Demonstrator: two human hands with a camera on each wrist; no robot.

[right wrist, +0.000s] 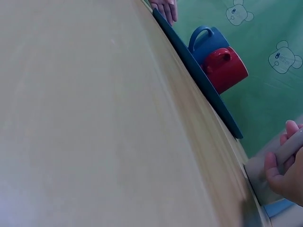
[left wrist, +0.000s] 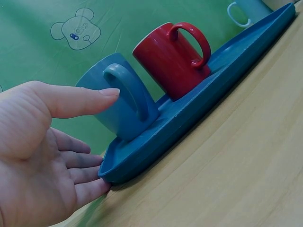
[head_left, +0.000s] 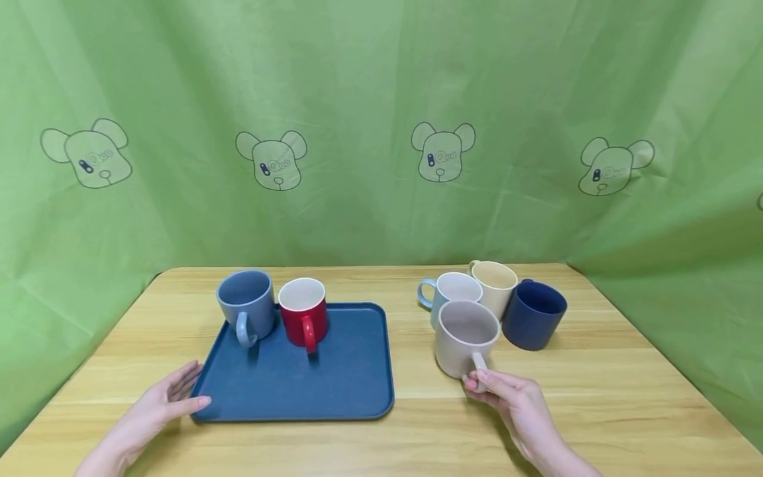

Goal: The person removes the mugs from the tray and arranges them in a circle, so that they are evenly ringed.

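Curtain (head_left: 357, 79): light green, repeating print of round-eared animal heads (head_left: 440, 169) in dark outline, small navy mark (head_left: 431, 159) on each. Surface (head_left: 602, 384): pale yellow-brown wood grain. Tray (head_left: 298, 397): dark blue. Grey-blue mug (head_left: 263, 315), plain. Red mug (head_left: 295, 326), white inside. Pale grey mug (head_left: 456, 352), grey inside too. Light-blue mug (head_left: 438, 302), whitish inside. Cream mug (head_left: 499, 296). Navy mug (head_left: 527, 329).

Beyond the wooden bench (head_left: 429, 437), a green curtain (head_left: 369, 73) is hung at twelve o'clock, with bear-head outlines (head_left: 441, 164) printed from ten to two.
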